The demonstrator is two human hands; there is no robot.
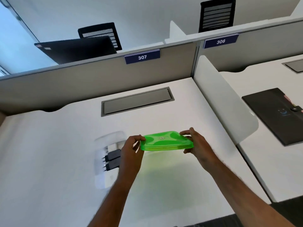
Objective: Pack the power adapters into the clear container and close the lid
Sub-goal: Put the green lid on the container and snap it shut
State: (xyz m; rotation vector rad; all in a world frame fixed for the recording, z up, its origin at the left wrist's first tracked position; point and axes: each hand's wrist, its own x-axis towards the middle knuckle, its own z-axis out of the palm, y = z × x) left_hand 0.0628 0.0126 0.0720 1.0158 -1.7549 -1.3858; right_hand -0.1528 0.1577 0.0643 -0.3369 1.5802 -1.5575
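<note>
Both hands hold a translucent green lid [166, 141] level above the white desk. My left hand [131, 148] pinches its left edge and my right hand [195, 143] grips its right edge. Left of the lid, the clear container [106, 161] sits on the desk, partly hidden behind my left hand and wrist. Inside it lie two dark grey power adapters [112, 159] with their prongs pointing left, and white adapters above and below them. The lid is to the right of the container, not over it.
A grey cable hatch [136, 101] is set into the desk [49, 153] behind the lid. A grey partition with the sign 307 [142, 57] closes the back. A white divider [224, 99] stands to the right, with a dark folder [275, 115] on the neighbouring desk.
</note>
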